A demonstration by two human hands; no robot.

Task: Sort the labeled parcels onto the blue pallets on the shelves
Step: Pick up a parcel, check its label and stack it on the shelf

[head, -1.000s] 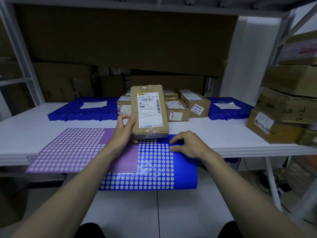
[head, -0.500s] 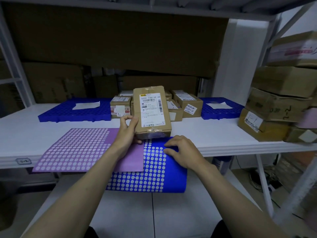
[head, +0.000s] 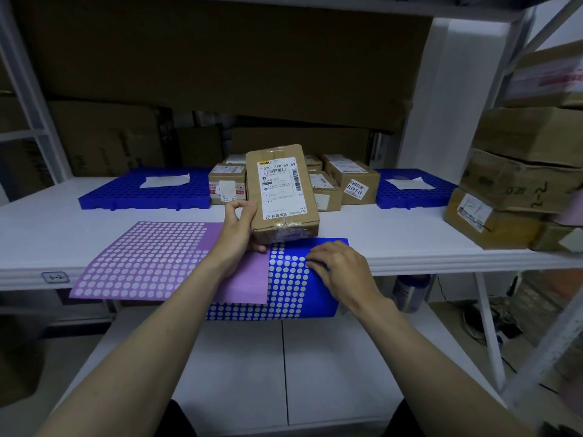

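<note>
My left hand point(head: 240, 227) grips a long brown parcel point(head: 281, 192) by its lower left edge, holding it tilted up with its white shipping label facing me. The parcel's near end sits at the top of a blue sheet of white dot stickers point(head: 290, 285). My right hand point(head: 339, 268) rests on that blue sheet, fingertips pressing the dots. Behind the parcel stand several small labeled parcels point(head: 351, 184) at the middle of the white shelf point(head: 56, 222). A blue pallet point(head: 126, 195) lies at the back left and another blue pallet point(head: 413, 193) at the back right, each carrying a white paper.
A purple dot-sticker sheet point(head: 142, 260) overlaps the blue one and hangs over the shelf's front edge. Stacked brown cartons point(head: 517, 190) crowd the right end. Large cardboard boxes point(head: 104, 140) line the back. White upright posts frame both sides.
The camera view has shifted a little. My left hand still holds the parcel upright, and my right hand has stayed on the blue sticker sheet.
</note>
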